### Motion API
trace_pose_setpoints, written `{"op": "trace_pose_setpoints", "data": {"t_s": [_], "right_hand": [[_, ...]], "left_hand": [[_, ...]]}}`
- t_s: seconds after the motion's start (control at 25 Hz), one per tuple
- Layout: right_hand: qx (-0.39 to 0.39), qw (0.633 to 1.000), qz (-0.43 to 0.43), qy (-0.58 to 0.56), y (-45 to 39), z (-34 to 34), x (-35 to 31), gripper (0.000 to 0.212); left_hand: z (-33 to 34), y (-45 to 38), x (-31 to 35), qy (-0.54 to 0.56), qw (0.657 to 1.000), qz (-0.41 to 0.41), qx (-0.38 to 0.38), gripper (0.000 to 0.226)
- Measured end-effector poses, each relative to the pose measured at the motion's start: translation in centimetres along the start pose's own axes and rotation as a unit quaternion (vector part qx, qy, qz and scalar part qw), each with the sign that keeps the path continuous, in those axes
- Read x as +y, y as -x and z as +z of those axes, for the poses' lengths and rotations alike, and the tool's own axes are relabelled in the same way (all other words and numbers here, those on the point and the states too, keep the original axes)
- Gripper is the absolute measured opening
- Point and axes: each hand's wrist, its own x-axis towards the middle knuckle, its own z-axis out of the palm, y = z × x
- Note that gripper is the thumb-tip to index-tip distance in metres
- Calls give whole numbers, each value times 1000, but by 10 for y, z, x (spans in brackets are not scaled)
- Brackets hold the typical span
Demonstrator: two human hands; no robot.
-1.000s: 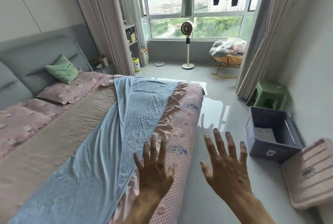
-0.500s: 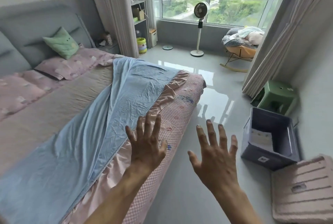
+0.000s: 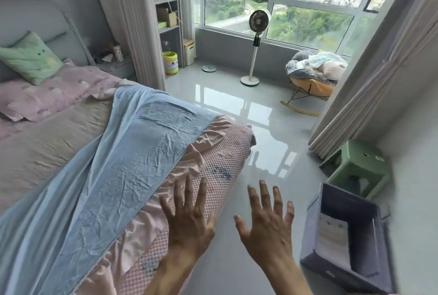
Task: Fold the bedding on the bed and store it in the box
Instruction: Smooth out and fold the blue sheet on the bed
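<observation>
Spreading wide, fingers (image 3: 187, 186) of the left hand (image 3: 189, 226) are straight and apart, holding nothing, palm down over the bed edge; whether they touch the cover can't be told. Right hand (image 3: 269, 230) same pose, fingers splayed, nothing held, out over the floor (image 3: 227, 211) between bed (image 3: 47, 138) and box (image 3: 343, 237). Both forearms come in from the bottom edge.

Blue sheet (image 3: 123, 171) lies in a long, wrinkled diagonal strip across the bed, from near the pillows down to the bottom left corner, partly doubled over itself. Its near edge runs just beside the left hand, not touching. Under it a pink frilled sheet (image 3: 194, 152) shows along the bed side, and a pink checked mattress cover (image 3: 222, 159) wraps the corner. Beige blanket (image 3: 54, 133) covers the middle of the bed. Pink pillow (image 3: 47, 93) and green cushion (image 3: 30, 60) sit at the grey headboard (image 3: 42, 19).

Box is grey-purple, open, lid off, on the floor at right, near the right hand but apart; something pale lies inside. Green stool (image 3: 360, 166) stands just behind the box. Fan (image 3: 257, 41) stands by the window (image 3: 296, 10), rocking chair (image 3: 312, 81) piled with cloth beside it. Curtains (image 3: 379, 76) hang at right.
</observation>
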Motion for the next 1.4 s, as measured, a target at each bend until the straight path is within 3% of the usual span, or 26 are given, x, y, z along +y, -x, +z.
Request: {"op": "trace_pose_setpoints", "data": {"t_s": [0.2, 0.44, 0.72, 0.92, 1.16, 1.28, 1.4], "right_hand": [[-24, 1000, 15, 1, -151, 30, 87, 80], [-68, 996, -31, -50, -359, 74, 182, 81], [-53, 988, -139, -45, -585, 131, 214, 74], [-68, 985, -157, -31, -752, 183, 243, 73], [-68, 980, -176, -60, -940, 209, 266, 78], [-67, 972, -218, -64, -1032, 251, 279, 79], [-64, 953, -291, -60, -1131, 288, 282, 76]], "left_hand": [[71, -143, 65, 9, 1000, -22, -3, 96], [148, -322, 140, -39, 998, -45, 14, 97], [232, -504, 165, -49, 988, -148, 1, 95], [308, -672, 182, -44, 983, -177, -8, 87], [348, -859, 194, -48, 979, -196, 33, 91], [382, -940, 184, -60, 966, -251, 23, 92], [418, -1009, 176, -60, 931, -360, 25, 95]]}}
